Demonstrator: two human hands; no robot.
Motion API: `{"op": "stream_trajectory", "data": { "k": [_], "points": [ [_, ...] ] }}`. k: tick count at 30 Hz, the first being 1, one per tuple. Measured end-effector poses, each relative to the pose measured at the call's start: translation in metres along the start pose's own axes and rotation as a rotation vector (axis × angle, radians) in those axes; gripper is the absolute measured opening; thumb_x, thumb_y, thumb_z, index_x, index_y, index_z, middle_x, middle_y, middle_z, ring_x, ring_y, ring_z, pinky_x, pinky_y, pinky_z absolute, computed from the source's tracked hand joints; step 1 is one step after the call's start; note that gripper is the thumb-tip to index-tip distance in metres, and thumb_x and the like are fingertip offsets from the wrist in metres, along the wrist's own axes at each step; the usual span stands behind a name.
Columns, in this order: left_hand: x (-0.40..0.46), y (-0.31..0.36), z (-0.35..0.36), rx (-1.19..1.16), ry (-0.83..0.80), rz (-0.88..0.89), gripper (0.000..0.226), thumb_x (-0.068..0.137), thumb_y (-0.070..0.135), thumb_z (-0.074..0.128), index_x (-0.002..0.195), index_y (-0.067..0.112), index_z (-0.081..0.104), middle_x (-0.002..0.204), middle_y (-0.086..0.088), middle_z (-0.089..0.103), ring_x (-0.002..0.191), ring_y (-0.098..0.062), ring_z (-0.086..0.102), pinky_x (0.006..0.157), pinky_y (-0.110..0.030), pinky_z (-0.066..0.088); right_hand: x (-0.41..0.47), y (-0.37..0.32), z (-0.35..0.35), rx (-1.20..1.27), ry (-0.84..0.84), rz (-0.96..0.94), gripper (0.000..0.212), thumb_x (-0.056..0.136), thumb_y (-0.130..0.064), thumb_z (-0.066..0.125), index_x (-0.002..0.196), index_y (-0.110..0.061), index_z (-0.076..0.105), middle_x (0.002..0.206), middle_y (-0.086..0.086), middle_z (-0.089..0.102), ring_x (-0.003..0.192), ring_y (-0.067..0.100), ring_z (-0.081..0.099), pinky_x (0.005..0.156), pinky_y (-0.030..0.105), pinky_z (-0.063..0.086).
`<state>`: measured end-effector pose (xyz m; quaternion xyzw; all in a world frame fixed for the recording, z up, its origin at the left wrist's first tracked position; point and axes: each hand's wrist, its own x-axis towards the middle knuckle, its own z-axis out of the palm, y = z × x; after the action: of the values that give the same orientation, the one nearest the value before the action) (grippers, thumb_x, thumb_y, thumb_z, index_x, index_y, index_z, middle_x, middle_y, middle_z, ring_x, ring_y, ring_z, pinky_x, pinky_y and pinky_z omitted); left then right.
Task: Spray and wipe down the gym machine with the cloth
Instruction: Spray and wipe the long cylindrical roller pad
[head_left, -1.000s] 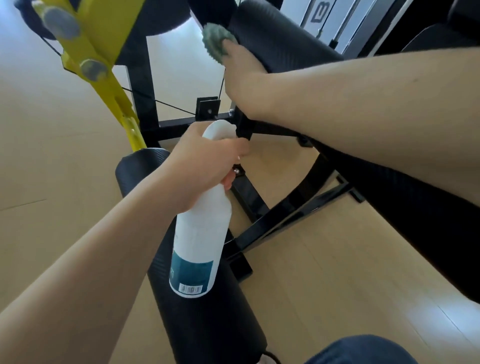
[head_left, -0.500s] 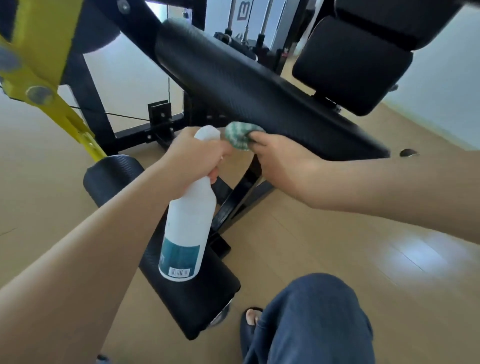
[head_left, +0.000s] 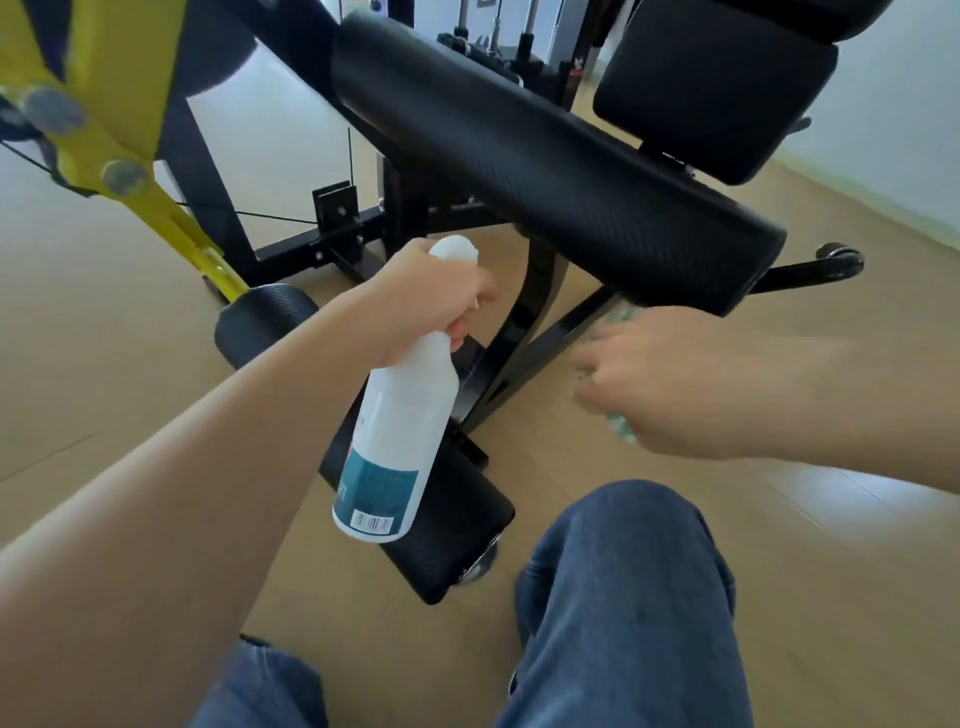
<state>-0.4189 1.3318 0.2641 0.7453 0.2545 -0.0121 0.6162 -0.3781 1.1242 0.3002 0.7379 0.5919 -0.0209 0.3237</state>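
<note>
Head view: cloth (head_left: 621, 428) bunched inside right grip (head_left: 670, 384) (blurred), below pad (head_left: 545, 156)

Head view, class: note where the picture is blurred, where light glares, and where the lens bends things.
Head view: motion blur smears the right hand and its green cloth; the left hand and spray bottle look sharper; glare patches sit on the wooden floor; wide-angle stretch enlarges the forearms at the edges.
</note>
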Motion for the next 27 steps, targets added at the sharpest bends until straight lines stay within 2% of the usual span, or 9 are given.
{"op": "stream_trajectory", "data": {
  "k": [1, 3, 6, 9, 11, 14, 18, 21, 27],
  "points": [
    [-0.001, -0.005, -0.009, 0.0, 0.008, -0.024, 0.049, 0.094, 0.016, 0.069, 0.139, 0.014, 0.05, 0.061, -0.003, 0.055, 0.041, -0.011, 0.045, 0.044, -0.021, 0.046, 0.015, -0.008, -0.013, 0.248, -0.026, 0.06, 0.03, 0.089, -0.01, 0.054, 0.112, -0.027, 0.061, 0.102, -0.005, 0.057, 0.09, 0.021, 0.06, 0.068, 0.034, 0.047],
    [-0.005, -0.022, -0.031, 0.008, 0.061, -0.051, 0.045, 0.094, 0.014, 0.069, 0.135, 0.009, 0.052, 0.055, -0.002, 0.053, 0.036, -0.012, 0.043, 0.04, -0.018, 0.041, 0.051, -0.018, -0.026, 0.725, 0.037, 0.203, 0.033, 0.097, -0.015, 0.05, 0.125, -0.033, 0.052, 0.102, -0.005, 0.06, 0.082, 0.014, 0.062, 0.067, 0.035, 0.055],
    [-0.015, -0.054, -0.059, 0.055, 0.146, -0.118, 0.009, 0.096, 0.009, 0.063, 0.095, 0.006, 0.054, 0.059, -0.008, 0.049, 0.033, -0.014, 0.041, 0.04, -0.018, 0.037, 0.106, -0.029, -0.006, 1.339, 0.158, 0.452, 0.032, 0.097, -0.023, 0.06, 0.128, -0.022, 0.052, 0.115, -0.001, 0.062, 0.092, 0.013, 0.064, 0.077, 0.032, 0.056],
    [-0.02, -0.096, -0.075, 0.071, 0.19, -0.201, 0.024, 0.096, 0.007, 0.064, 0.08, 0.013, 0.048, 0.068, -0.01, 0.053, 0.038, -0.017, 0.043, 0.051, -0.027, 0.042, 0.141, -0.051, 0.02, 2.032, 0.044, 0.599, 0.035, 0.096, -0.025, 0.068, 0.124, -0.006, 0.06, 0.117, 0.013, 0.072, 0.103, 0.027, 0.072, 0.081, 0.036, 0.061],
    [-0.022, -0.12, -0.081, 0.107, 0.214, -0.251, 0.021, 0.091, 0.01, 0.067, 0.078, 0.013, 0.05, 0.055, -0.005, 0.052, 0.041, -0.019, 0.042, 0.057, -0.03, 0.039, 0.156, -0.063, 0.035, 2.279, -0.056, 0.565, 0.033, 0.092, -0.017, 0.07, 0.12, 0.0, 0.066, 0.115, 0.015, 0.074, 0.107, 0.027, 0.072, 0.08, 0.033, 0.062],
    [-0.018, -0.146, -0.085, 0.091, 0.276, -0.316, 0.014, 0.087, 0.017, 0.067, 0.082, 0.012, 0.055, 0.05, -0.007, 0.051, 0.052, -0.024, 0.046, 0.063, -0.032, 0.043, 0.173, -0.07, 0.053, 2.386, -0.107, 0.556, 0.03, 0.091, -0.003, 0.065, 0.121, 0.001, 0.067, 0.118, 0.015, 0.073, 0.107, 0.027, 0.072, 0.081, 0.036, 0.061],
    [-0.007, -0.162, -0.083, 0.064, 0.312, -0.339, 0.014, 0.088, 0.024, 0.068, 0.093, 0.016, 0.058, 0.054, -0.006, 0.056, 0.055, -0.023, 0.052, 0.068, -0.038, 0.051, 0.191, -0.066, 0.065, 2.516, 0.041, 0.727, 0.022, 0.103, -0.024, 0.056, 0.119, -0.011, 0.065, 0.107, 0.013, 0.076, 0.098, 0.028, 0.075, 0.079, 0.043, 0.06],
    [0.002, -0.167, -0.082, 0.049, 0.342, -0.35, 0.015, 0.089, 0.026, 0.069, 0.093, 0.016, 0.059, 0.049, -0.003, 0.055, 0.052, -0.022, 0.052, 0.068, -0.037, 0.051, 0.201, -0.06, 0.072, 2.557, 0.121, 0.804, 0.035, 0.101, -0.041, 0.057, 0.117, -0.012, 0.068, 0.105, 0.01, 0.077, 0.095, 0.028, 0.075, 0.087, 0.048, 0.059],
    [0.015, -0.173, -0.081, 0.074, 0.372, -0.371, 0.02, 0.089, 0.031, 0.072, 0.096, 0.015, 0.061, 0.061, -0.007, 0.061, 0.059, -0.023, 0.056, 0.073, -0.041, 0.058, 0.21, -0.051, 0.071, 2.525, 0.354, 0.856, 0.036, 0.098, -0.044, 0.06, 0.113, -0.013, 0.068, 0.098, 0.007, 0.079, 0.088, 0.026, 0.077, 0.087, 0.051, 0.059]
  ]
}}
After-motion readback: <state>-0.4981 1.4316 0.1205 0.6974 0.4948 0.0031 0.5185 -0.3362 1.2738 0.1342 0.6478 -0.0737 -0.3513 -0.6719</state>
